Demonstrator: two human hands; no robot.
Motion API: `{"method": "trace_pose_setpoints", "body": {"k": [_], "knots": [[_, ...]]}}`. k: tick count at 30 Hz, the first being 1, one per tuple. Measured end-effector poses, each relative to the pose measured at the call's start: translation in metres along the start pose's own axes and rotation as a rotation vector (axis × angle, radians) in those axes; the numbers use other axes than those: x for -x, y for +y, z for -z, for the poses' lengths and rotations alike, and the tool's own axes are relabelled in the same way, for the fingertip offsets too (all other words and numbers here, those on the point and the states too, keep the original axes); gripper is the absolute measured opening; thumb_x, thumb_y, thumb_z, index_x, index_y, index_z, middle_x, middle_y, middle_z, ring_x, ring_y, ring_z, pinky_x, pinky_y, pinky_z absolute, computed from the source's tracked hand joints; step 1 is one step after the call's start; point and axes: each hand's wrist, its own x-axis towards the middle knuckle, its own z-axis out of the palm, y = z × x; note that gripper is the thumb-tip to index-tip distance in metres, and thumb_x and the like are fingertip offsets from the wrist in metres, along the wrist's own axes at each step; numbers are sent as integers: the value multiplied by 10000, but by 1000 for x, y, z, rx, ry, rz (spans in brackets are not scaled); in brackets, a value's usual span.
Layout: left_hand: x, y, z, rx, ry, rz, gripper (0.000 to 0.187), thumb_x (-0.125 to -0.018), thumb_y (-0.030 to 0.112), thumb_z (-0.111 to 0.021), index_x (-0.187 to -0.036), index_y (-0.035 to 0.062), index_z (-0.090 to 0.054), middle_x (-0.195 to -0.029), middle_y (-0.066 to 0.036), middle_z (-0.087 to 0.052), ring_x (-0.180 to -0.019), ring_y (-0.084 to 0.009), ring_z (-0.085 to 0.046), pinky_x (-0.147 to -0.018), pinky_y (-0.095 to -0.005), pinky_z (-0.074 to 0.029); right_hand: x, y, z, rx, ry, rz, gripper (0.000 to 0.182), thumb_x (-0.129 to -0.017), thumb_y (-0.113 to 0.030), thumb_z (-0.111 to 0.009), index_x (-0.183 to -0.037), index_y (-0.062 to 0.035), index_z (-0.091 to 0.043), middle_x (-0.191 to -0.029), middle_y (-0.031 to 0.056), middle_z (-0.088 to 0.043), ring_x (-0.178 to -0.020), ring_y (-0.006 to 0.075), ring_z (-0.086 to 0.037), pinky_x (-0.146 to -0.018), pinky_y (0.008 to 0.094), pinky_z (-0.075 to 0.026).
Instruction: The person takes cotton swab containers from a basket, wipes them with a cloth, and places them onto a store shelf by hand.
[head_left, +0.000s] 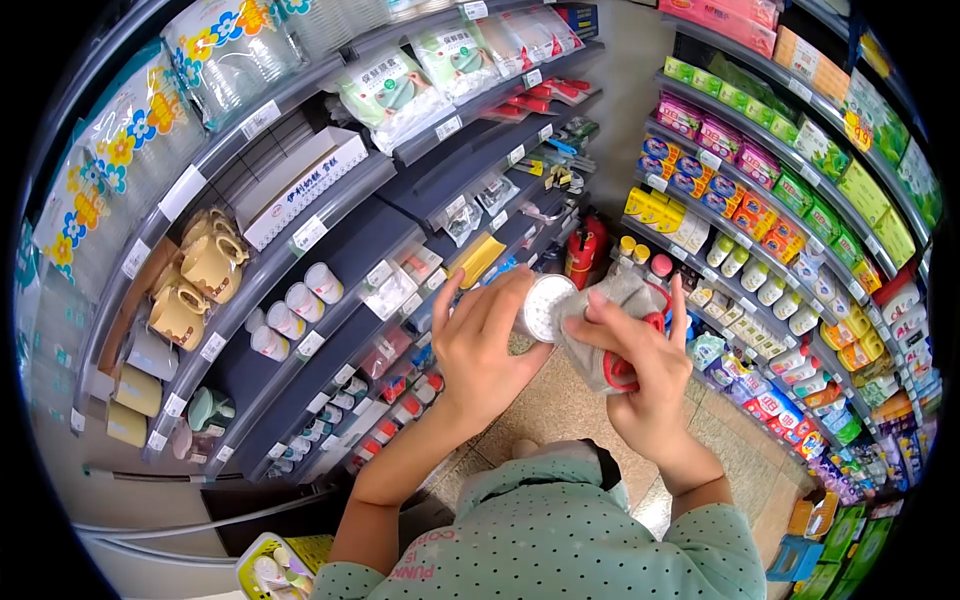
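Observation:
My left hand point(482, 345) is closed around a small white round tub point(546, 305), its end turned up toward me and looking dotted. A grey cloth with red edging point(592, 365) is gripped in my right hand point(645, 375), bunched between thumb and fingers. The cloth touches the tub's right side. Several similar white tubs with coloured print point(305, 300) stand in a row on the shelf to the left.
Tan mugs point(212, 265) and a white carton point(305, 190) sit on the left shelves point(350, 225). Boxed soaps point(715, 195) and bottles point(770, 290) fill the right shelves. Red fire extinguishers point(585, 250) stand in the corner. A yellow bin point(262, 555) is at lower left.

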Motion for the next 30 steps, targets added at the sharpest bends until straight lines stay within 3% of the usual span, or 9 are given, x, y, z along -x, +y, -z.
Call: {"method": "trace_pose_setpoints", "body": {"k": [6,9,14,15,19,23,26,27,30], "knots": [[4,2,5,-51,25,27,638,-561,86,-850,-1167,85,-650,-1204,-63,-715,-1048,-211,-685,-1027,-417,-394,3,-4,8,-197,-146,25,751,-579,93,-572,-1307,-78,-637,-968,18,-789,-1051,209,-721,-1217,611,-102],[4,2,5,40,66,91,625,-566,96,-875,-1149,90,-650,-1228,-64,-707,-1068,-214,-680,-1006,-423,-397,9,6,6,-381,-34,14,701,-619,103,-570,-1299,-65,-612,-958,38,-791,-1090,237,-716,-1215,621,-118],[2,-4,19,128,111,136,643,-589,70,-907,-1156,23,-607,-1134,-137,-645,-1044,-320,-665,-929,-389,-498,11,15,-4,-249,142,13,566,-713,119,-556,-1245,-65,-618,-958,61,-789,-1077,258,-720,-1200,641,-161],[7,-8,24,97,55,172,642,-611,78,-911,-1166,17,-592,-1124,-126,-594,-1034,-292,-656,-957,-371,-494,11,17,-8,-237,122,17,552,-723,116,-563,-1240,-66,-624,-955,60,-789,-1069,258,-722,-1200,638,-165],[25,-14,44,263,57,390,654,-675,53,-879,-1244,26,-558,-1135,-75,-585,-1067,-162,-627,-925,-311,-525,6,13,-27,-264,38,9,373,-736,80,-626,-1068,-64,-721,-957,48,-788,-1051,253,-727,-1203,615,-181],[46,-13,70,584,145,732,808,-704,-1,-847,-1415,46,-467,-1133,-47,-561,-1088,-162,-617,-968,-310,-502,4,3,-50,-337,-13,-8,272,-763,51,-654,-989,-60,-757,-972,52,-785,-1060,264,-725,-1198,617,-190],[59,-17,95,819,242,824,806,-704,-19,-839,-1420,46,-475,-1131,-49,-558,-1112,-172,-605,-988,-314,-491,4,-5,-69,-393,-15,12,244,-781,9,-697,-1012,-47,-751,-988,69,-784,-1090,289,-707,-1183,615,-230],[68,-23,101,871,258,811,706,-712,-73,-837,-1333,38,-521,-1245,-75,-506,-1167,-215,-613,-986,-363,-574,3,-10,-75,-413,-5,17,244,-782,2,-706,-1018,-44,-749,-995,72,-783,-1100,295,-700,-1179,612,-243],[92,-30,119,854,384,712,676,-694,-76,-851,-1285,26,-538,-1255,-80,-513,-1191,-229,-610,-985,-360,-574,2,-23,-94,-447,-13,47,216,-794,-37,-740,-1010,-43,-739,-1035,82,-779,-1138,326,-649,-1151,593,-303]]}}
